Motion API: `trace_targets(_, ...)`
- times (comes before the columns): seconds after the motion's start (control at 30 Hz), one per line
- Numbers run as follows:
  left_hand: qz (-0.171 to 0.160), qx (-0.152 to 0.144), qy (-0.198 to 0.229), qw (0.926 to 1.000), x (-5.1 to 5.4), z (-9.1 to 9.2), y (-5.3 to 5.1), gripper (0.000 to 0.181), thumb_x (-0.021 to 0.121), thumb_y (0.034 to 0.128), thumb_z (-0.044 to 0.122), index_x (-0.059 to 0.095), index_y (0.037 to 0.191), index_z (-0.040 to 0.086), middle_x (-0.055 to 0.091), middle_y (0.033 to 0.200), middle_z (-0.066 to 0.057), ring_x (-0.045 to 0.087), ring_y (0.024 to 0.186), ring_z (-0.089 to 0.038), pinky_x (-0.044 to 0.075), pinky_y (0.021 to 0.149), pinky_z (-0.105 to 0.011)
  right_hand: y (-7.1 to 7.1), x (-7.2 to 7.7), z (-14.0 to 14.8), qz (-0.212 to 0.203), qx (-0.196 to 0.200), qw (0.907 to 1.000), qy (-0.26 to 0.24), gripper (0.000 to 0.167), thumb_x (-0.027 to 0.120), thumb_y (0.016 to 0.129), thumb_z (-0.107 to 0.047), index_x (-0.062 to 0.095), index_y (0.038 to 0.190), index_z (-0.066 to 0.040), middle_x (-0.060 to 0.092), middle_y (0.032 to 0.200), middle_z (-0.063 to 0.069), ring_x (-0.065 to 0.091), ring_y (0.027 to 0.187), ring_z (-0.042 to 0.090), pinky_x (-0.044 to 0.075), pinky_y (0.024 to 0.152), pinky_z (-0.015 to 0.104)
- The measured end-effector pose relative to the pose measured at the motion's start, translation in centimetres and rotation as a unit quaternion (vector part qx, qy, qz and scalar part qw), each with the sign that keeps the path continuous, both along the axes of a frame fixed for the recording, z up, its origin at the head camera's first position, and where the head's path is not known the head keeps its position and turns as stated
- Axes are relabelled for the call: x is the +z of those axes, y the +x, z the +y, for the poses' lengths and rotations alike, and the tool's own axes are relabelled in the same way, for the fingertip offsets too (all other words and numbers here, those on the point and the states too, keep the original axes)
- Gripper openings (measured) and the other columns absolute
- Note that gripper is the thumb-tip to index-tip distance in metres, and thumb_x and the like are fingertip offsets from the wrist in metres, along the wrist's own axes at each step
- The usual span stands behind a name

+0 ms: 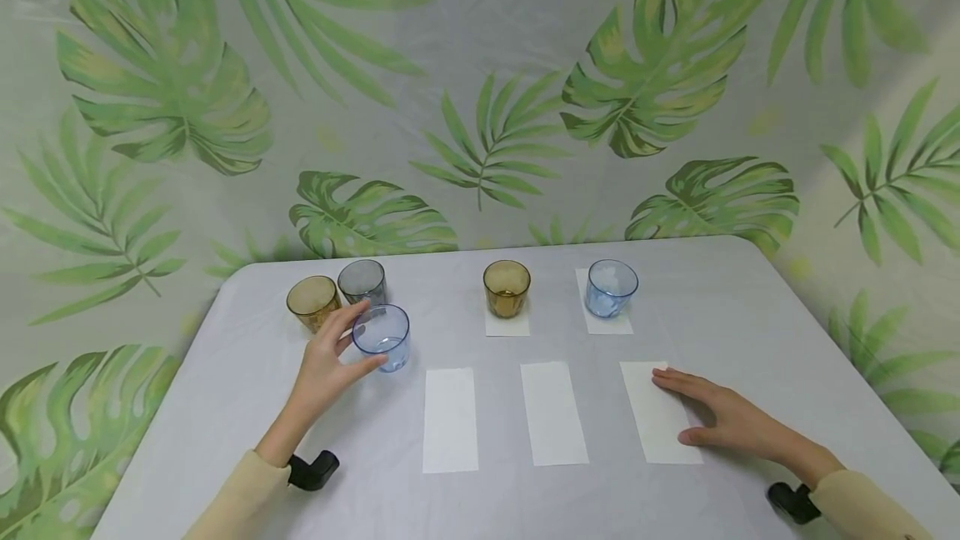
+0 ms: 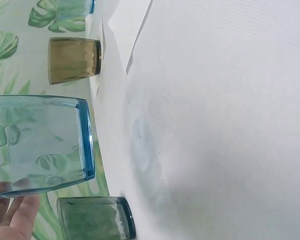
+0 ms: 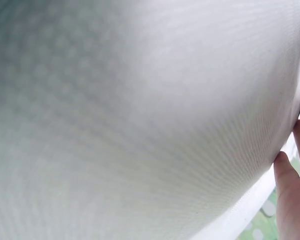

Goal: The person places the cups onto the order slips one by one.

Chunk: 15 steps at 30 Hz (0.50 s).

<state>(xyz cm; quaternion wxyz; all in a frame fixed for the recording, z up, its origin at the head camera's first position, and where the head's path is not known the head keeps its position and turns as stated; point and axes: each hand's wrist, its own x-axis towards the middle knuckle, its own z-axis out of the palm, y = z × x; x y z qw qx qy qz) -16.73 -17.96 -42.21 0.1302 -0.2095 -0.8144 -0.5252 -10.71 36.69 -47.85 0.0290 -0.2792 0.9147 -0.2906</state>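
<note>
My left hand grips a light blue glass between thumb and fingers. In the left wrist view that blue glass is held off the white tablecloth. Just behind it stand an amber glass and a grey glass, close together at the table's left. My right hand lies at the rightmost front paper rectangle, fingers extended, holding nothing. In the right wrist view its fingers touch the white surface.
At the back, another amber glass and another blue glass each stand upright on a white paper rectangle. Two more paper rectangles, one at left and one in the middle, lie in the front row. A leaf-patterned curtain hangs behind the table.
</note>
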Motion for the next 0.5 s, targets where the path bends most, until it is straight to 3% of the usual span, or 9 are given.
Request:
trace_targets(0.13,0.001,-0.022,0.009,0.9997,-0.7,0.7,-0.8,0.077,0.082,0.0679,-0.007,0.046,0.136,-0.007,0.046,0.132,-0.021,0.046,0.121,-0.038,0.043,0.099,-0.035,0.0,0.0,0.0,0.002,0.004,1.0000,-0.002,0.073,0.076,0.080,-0.037,0.048,0.141,-0.009,0.042,0.146,0.001,0.015,0.130,-0.017,0.011,0.095,-0.003)
trace_targets(0.5,-0.016,-0.067,0.016,0.9975,-0.7,4.0,-1.4,0.075,0.084,0.0687,-0.002,0.050,0.136,0.002,0.048,0.133,-0.015,0.046,0.123,-0.035,0.043,0.101,-0.033,0.1,-0.1,0.0,-0.009,-0.006,0.9999,0.005,0.073,0.075,0.080,-0.039,0.048,0.142,-0.011,0.043,0.146,0.005,0.016,0.130,-0.016,0.009,0.094,-0.004)
